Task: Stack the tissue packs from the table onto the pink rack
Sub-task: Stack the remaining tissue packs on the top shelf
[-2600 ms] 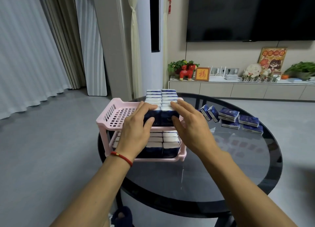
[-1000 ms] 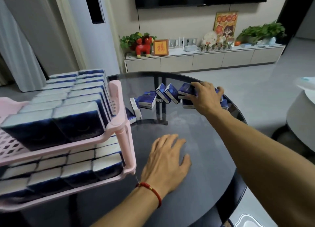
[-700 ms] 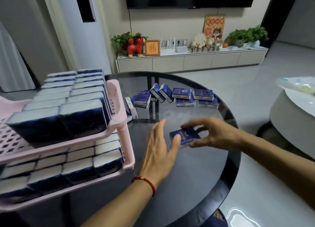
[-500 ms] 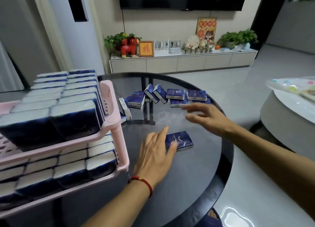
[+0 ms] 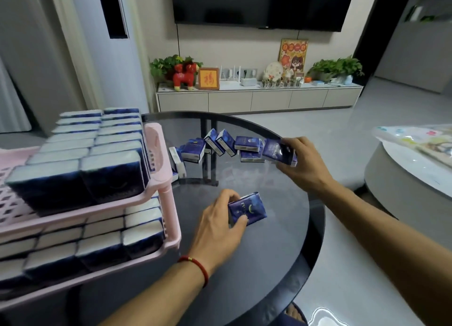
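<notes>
Left hand (image 5: 220,218) grips one tissue pack (image 5: 247,209) low over the worktop (image 5: 281,252), fingers curled round its near end. Right hand (image 5: 302,163) pinches a second pack (image 5: 278,152), lifted beside the loose packs (image 5: 227,145) at the far edge. The pink rack (image 5: 162,154) stands just left of the left hand, so that hand is nearer. Its pack's long axis points away from the rack.

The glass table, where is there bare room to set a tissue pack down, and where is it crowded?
Bare glass lies along the near rim of the table, right of the left hand and its pack, and in the middle between both hands. The far edge is crowded with loose packs, where the right hand grips one. The pink rack fills the left.
</notes>
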